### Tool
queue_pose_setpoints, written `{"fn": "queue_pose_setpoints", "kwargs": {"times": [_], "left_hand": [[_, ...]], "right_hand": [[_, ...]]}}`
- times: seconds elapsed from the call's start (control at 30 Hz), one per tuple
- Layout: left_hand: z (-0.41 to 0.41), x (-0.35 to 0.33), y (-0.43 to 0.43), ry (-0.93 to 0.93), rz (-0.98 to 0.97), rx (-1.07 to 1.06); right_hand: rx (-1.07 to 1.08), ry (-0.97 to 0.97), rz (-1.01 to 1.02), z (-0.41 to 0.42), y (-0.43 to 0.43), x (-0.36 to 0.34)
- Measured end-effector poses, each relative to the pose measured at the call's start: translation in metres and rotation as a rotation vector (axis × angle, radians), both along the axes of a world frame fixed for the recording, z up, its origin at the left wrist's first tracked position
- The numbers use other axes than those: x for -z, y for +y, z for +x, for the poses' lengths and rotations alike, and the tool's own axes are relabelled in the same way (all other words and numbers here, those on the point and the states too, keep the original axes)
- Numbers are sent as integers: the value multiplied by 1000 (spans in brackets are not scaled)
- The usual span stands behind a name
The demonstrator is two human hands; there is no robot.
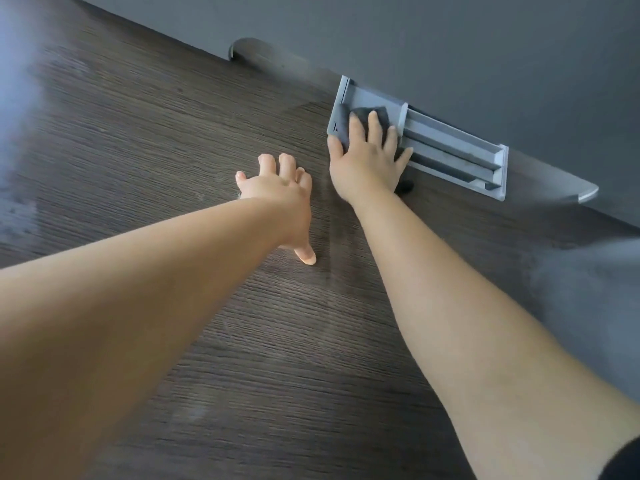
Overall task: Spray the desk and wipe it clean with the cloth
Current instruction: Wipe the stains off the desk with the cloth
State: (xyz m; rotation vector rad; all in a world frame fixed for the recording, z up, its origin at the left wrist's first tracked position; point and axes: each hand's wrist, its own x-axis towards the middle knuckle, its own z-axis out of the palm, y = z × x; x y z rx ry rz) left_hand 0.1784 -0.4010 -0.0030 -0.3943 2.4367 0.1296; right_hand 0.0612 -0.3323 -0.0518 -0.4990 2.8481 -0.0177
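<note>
The desk (145,140) is dark wood grain and fills most of the view. My right hand (367,154) lies flat, fingers spread, pressing a dark grey cloth (360,114) onto the left end of a grey plastic cable tray (460,152) set into the desk's far edge. The cloth shows beyond my fingertips and a small bit pokes out by my wrist. My left hand (277,199) rests on the desk just left of the right hand, fingers spread and bent, thumb tip down on the wood. No spray bottle is in view.
A dark grey wall (450,46) runs along the desk's far edge. A rounded grey cutout (242,50) sits at the far edge to the left, and a similar curved lip (575,190) lies right of the tray. Light glare washes the upper left.
</note>
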Motion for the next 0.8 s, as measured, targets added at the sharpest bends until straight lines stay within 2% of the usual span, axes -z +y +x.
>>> {"fn": "queue_pose_setpoints", "kwargs": {"times": [0.23, 0.47, 0.63, 0.8], "left_hand": [[-1, -4, 1, -18, 3, -28], [-3, -6, 4, -29, -7, -30], [-5, -8, 5, -41, -7, -46], [-4, -10, 7, -43, -17, -46]], "right_hand": [[-20, 8, 2, -31, 0, -5], [-9, 34, -68, 11, 17, 1], [-86, 5, -42, -4, 2, -5], [-164, 98, -50, -10, 45, -3]]}}
